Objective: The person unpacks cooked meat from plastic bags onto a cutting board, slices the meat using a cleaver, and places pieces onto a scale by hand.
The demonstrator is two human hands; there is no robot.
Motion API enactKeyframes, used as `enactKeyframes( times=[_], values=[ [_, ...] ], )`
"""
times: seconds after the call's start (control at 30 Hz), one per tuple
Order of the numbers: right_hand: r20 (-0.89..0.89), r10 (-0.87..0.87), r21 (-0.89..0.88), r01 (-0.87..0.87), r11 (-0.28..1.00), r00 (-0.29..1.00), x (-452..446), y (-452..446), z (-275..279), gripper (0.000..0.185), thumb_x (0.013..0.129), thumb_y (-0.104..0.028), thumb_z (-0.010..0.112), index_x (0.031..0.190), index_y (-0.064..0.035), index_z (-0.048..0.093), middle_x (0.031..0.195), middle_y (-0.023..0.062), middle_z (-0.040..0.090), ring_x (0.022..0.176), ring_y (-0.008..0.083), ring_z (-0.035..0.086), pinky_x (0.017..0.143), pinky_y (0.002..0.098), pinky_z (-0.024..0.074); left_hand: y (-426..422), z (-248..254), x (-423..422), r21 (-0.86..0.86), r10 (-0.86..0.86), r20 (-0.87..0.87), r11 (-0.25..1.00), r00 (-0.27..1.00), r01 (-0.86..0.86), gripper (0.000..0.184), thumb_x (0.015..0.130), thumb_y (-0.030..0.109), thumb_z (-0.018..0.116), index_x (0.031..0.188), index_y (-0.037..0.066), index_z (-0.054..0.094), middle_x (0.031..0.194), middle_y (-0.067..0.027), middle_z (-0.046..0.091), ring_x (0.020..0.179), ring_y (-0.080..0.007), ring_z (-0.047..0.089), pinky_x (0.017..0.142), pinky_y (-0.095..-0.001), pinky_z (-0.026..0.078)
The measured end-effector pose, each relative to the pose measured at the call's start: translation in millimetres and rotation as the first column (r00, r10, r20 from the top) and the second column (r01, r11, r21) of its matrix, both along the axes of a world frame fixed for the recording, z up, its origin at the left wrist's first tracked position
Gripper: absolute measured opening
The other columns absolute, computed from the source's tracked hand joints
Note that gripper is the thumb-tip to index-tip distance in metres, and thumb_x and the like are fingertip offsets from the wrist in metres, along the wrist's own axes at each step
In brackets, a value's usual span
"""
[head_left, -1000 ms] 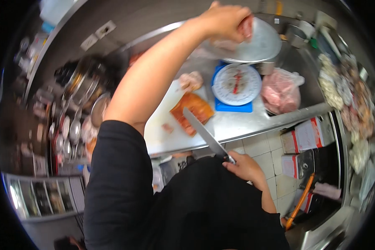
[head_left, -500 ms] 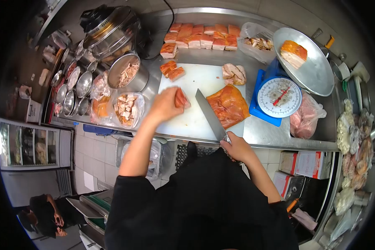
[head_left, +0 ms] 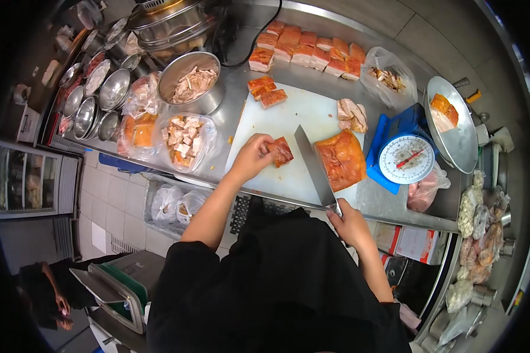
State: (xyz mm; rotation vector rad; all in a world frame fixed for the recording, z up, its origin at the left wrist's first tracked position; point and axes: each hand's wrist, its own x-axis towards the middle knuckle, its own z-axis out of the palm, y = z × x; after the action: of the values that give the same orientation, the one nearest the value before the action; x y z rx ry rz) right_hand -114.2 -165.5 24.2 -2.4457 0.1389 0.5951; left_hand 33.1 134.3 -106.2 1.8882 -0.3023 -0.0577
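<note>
My left hand (head_left: 253, 157) pinches a small piece of roast pork (head_left: 282, 152), its reddish-brown face turned up, over the white cutting board (head_left: 262, 126). In my right hand (head_left: 351, 226) is the handle of a broad knife (head_left: 314, 165). The blade slants up and leftward across the board, between the small piece and a large golden-skinned slab of pork (head_left: 340, 159). Two smaller pork pieces (head_left: 267, 92) lie at the board's upper left corner. At its upper right sits a pile of pale cut meat (head_left: 351, 115).
Rows of pork blocks (head_left: 312, 50) line the steel counter's back. A blue scale (head_left: 403, 156), its pan (head_left: 459, 141) holding pork, stands right. Left are a pot of sliced meat (head_left: 189, 85), a bag of cubed meat (head_left: 185, 141) and metal bowls (head_left: 115, 88). Another person (head_left: 56, 294) is at lower left.
My left hand has turned the small pork piece so its broad face shows, and holds it nearer its edge. The knife stays beside the slab. The whole view has shifted and tilted.
</note>
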Motion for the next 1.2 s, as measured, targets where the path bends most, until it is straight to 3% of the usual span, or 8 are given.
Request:
enactKeyframes(
  times=[0.07,0.17,0.7,0.9,0.97,1.2],
  values=[
    [-0.042,0.009,-0.025,-0.01,1.0,0.999,5,12,25,0.033,0.099,-0.031,0.063,0.118,-0.0052,0.056,0.086,0.0295,0.07,0.089,0.0512,0.067,0.081,0.0565,0.0524,-6,-6,5,-0.068,0.0,0.063,0.998,0.998,0.004,0.032,0.087,0.011,0.077,0.114,0.005,0.06,0.101,-0.0044,0.057,0.078,-0.0114,0.055,0.071,-0.0256,0.048],
    [0.028,0.051,-0.045,-0.049,0.998,0.998,10,28,48,0.033,0.098,-0.03,0.064,0.118,-0.0053,0.056,0.084,0.0287,0.07,0.086,0.0509,0.067,0.078,0.0568,0.0527,-8,-11,8,-0.066,0.0,0.091,0.998,0.996,0.006,0.028,0.086,0.008,0.076,0.109,0.004,0.06,0.1,-0.0046,0.056,0.078,-0.0114,0.054,0.071,-0.0253,0.048],
    [-0.023,0.199,-0.217,-0.199,0.956,0.98,19,72,69,0.033,0.1,-0.028,0.062,0.116,-0.0007,0.054,0.079,0.0276,0.069,0.081,0.0488,0.068,0.074,0.0575,0.0525,-8,-7,7,-0.052,0.005,0.139,0.999,0.99,0.002,0.027,0.083,0.007,0.077,0.103,0.005,0.059,0.097,-0.0066,0.058,0.076,-0.0154,0.055,0.071,-0.0277,0.05],
    [-0.055,0.236,-0.279,-0.242,0.929,0.97,24,82,74,0.03,0.1,-0.026,0.06,0.113,0.0003,0.052,0.081,0.0273,0.07,0.081,0.0482,0.068,0.074,0.0574,0.0524,-10,-11,5,-0.023,0.017,0.212,1.0,0.977,-0.012,0.026,0.082,0.005,0.076,0.102,0.004,0.06,0.101,-0.0089,0.06,0.082,-0.0208,0.062,0.073,-0.0309,0.053],
    [-0.067,0.242,-0.271,-0.251,0.929,0.968,28,86,80,0.029,0.1,-0.025,0.06,0.111,0.001,0.052,0.081,0.0277,0.07,0.082,0.0485,0.068,0.074,0.058,0.0523,-12,-19,5,0.007,0.033,0.309,0.999,0.951,-0.037,0.026,0.081,0.005,0.075,0.103,0.003,0.062,0.102,-0.0102,0.061,0.087,-0.0235,0.065,0.076,-0.034,0.054],
    [-0.093,0.264,-0.253,-0.279,0.926,0.96,52,97,83,0.028,0.1,-0.024,0.06,0.106,0.0015,0.051,0.082,0.0289,0.069,0.083,0.0493,0.068,0.076,0.0589,0.052,-10,-13,6,0.054,0.037,0.316,0.997,0.948,-0.057,0.027,0.081,0.008,0.076,0.103,0.002,0.062,0.102,-0.0122,0.063,0.091,-0.0284,0.066,0.079,-0.0363,0.055]
  ],
)
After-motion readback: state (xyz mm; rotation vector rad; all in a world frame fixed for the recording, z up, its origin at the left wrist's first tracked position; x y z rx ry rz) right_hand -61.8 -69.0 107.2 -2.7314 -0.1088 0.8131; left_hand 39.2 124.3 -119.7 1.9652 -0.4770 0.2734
